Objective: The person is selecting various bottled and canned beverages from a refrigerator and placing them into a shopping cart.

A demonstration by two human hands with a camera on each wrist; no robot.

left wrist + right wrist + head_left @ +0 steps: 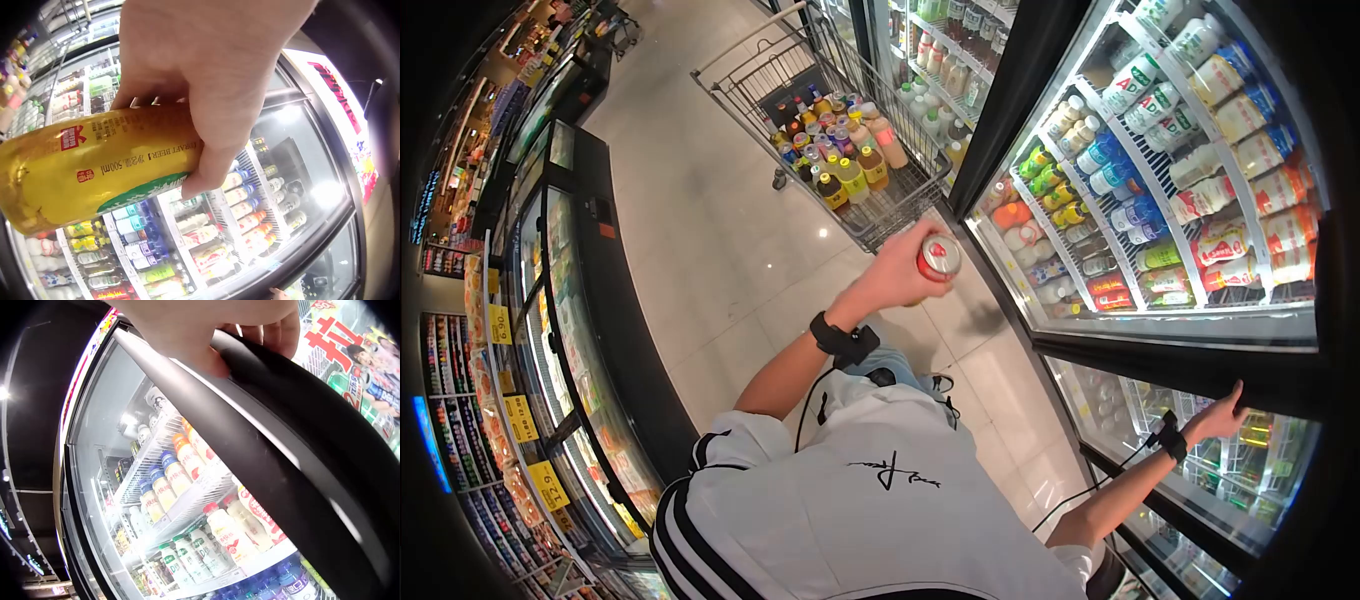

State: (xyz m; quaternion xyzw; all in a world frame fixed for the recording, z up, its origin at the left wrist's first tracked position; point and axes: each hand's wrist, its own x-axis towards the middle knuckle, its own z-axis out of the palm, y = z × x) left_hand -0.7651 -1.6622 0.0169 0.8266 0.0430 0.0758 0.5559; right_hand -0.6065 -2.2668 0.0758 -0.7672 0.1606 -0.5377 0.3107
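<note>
A yellow 500 ml draft beer can is in my left hand, with fingers and thumb wrapped round one end. Its top faces up in the head view, and a green patch shows on its side in the left wrist view. Over on the right, my right hand grips the black frame of a glass cooler door, fingers curled behind it. Shelves of bottled drinks show behind the glass.
A metal shopping cart with several bottles in it stands ahead of me. Along the left side runs a black chilled case with yellow price tags. Tiled floor lies between it and the coolers.
</note>
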